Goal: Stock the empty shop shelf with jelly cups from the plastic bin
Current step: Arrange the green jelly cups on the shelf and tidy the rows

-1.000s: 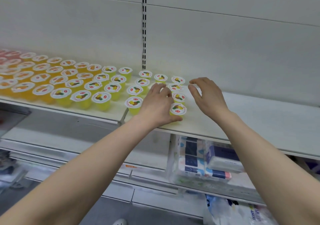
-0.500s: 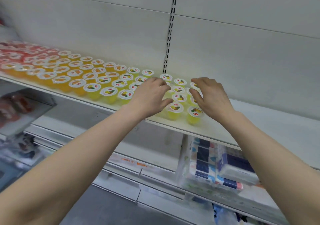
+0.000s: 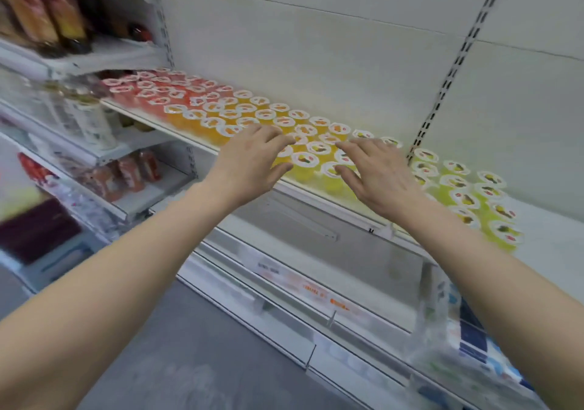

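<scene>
— Where are the jelly cups [image 3: 305, 158]?
— Under and between the fingertips of the left hand [image 3: 252, 160] and right hand [image 3: 376, 176], on the shelf [image 3: 545, 240]. Both hands are spread, holding nothing.
— Best approach?
— Likely gentle nudges with flat fingers, closing gaps without tipping front cups off the edge.

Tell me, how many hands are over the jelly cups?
2. The left hand and the right hand, side by side, both above the jelly cups near the shelf's front edge.
</scene>
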